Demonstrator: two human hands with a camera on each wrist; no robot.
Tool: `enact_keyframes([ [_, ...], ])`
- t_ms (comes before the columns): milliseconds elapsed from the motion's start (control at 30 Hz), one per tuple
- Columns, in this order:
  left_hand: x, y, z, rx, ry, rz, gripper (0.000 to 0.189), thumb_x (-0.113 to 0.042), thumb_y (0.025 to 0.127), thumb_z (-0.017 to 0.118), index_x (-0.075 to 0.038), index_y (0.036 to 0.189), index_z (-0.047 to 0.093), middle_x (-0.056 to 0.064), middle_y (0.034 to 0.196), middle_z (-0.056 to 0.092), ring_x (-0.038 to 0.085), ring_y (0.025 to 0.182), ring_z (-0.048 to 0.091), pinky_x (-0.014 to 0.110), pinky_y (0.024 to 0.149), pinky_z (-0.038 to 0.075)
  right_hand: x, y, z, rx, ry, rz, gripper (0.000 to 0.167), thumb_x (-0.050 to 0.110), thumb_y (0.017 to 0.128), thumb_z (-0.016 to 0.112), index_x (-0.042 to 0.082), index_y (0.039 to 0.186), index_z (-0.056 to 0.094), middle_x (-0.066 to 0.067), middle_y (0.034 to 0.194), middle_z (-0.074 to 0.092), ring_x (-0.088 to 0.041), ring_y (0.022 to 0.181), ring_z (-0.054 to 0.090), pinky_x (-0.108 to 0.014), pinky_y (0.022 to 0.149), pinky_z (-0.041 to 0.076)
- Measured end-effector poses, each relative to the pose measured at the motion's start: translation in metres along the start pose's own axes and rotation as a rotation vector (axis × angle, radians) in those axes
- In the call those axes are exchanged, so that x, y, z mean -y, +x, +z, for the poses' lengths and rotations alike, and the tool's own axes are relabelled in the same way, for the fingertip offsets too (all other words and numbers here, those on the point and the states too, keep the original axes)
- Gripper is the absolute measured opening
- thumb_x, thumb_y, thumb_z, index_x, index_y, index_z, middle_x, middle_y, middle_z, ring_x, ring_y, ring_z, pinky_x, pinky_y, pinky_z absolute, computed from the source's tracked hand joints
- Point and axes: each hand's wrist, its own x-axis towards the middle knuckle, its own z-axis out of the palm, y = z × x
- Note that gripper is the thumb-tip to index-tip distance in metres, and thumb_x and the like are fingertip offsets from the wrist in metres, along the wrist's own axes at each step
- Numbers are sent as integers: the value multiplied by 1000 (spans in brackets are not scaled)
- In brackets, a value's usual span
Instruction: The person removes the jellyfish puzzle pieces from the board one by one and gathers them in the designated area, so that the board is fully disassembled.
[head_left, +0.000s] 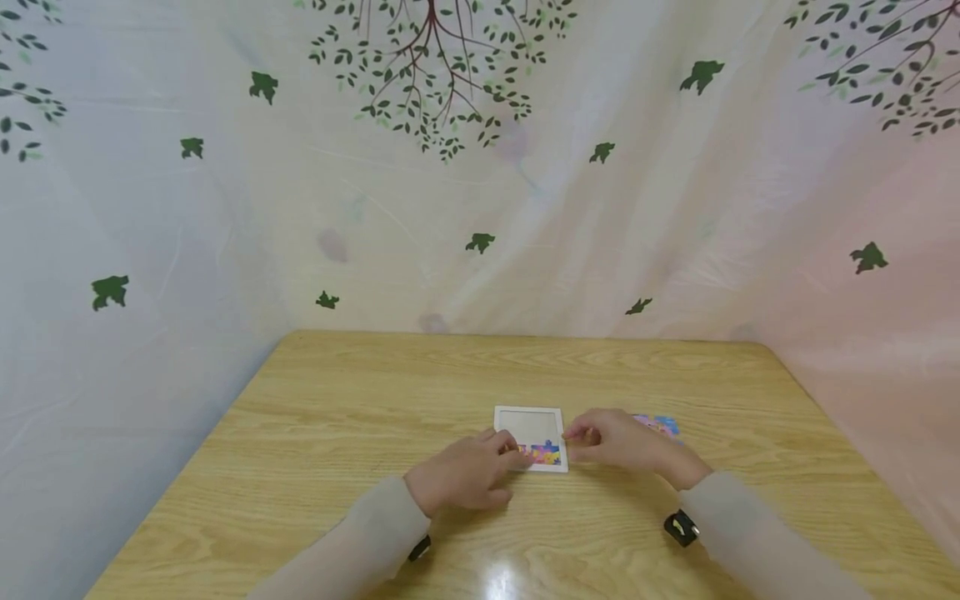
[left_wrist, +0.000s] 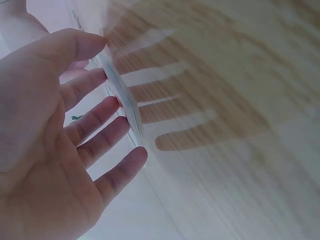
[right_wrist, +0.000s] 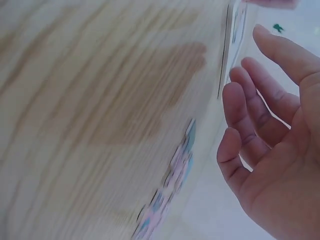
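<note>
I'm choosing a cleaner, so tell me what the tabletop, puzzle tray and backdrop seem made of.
Tabletop: wood or wood-look laminate, glossy; grain and a bright reflection show.
Puzzle tray: perhaps card or plastic, matte-looking; it's thin, flat, without glare.
Backdrop: probably fabric, slightly sheened; soft folds show.

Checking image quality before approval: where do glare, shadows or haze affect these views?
Head view: a glare spot whitens the table near the bottom; left wrist: pale haze over the table, dark finger-shaped patches beside the frame; right wrist: similar haze, a broad dark patch, puzzle pieces soft, pattern hard to read.
</note>
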Motion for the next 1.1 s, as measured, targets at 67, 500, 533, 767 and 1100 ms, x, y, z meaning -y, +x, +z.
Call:
enact_keyframes([
  [67, 0, 1, -1, -1, 6, 9, 48, -25, 97, 69, -18, 144, 62, 1, 132, 59, 14, 112, 57, 26, 92, 51, 3, 3, 3, -4, -31, -13, 33, 27, 94, 78, 5, 118, 74, 0, 109, 70, -11, 89, 59, -26, 76, 53],
  [500, -2, 9, 1, 57, -43, 43, 51, -22, 99, 66, -6, 146, 55, 5, 151, 55, 19, 140, 50, 31, 119, 37, 12, 11, 17, -3, -95, -22, 38, 28, 94, 78, 2, 121, 74, -1, 109, 60, -15, 93, 52, -30, 82, 49],
  [533, -1, 9, 1, 61, -52, 40, 51, -22, 99, 66, -6, 146, 55, 5, 151, 55, 19, 141, 50, 31, 119, 36, 13, 11, 17, -3, -94, -21, 38, 28, 94, 79, 2, 121, 74, 0, 109, 60, -15, 93, 52, -29, 81, 49],
  [767, 1, 7, 1, 74, -113, 33, 54, -19, 99, 65, -9, 150, 52, 2, 152, 53, 18, 139, 50, 31, 118, 37, 14, 13, 17, 4, -85, -24, 32, 24, 94, 79, 3, 117, 73, -1, 108, 61, -13, 91, 54, -27, 80, 50],
  [1100, -1, 7, 0, 97, -119, 0, 57, -19, 98, 65, -11, 152, 51, -1, 155, 50, 17, 140, 48, 31, 118, 38, 16, 16, 16, 19, -53, -21, 31, 18, 92, 80, 0, 115, 71, -3, 106, 61, -13, 86, 54, -25, 75, 49],
])
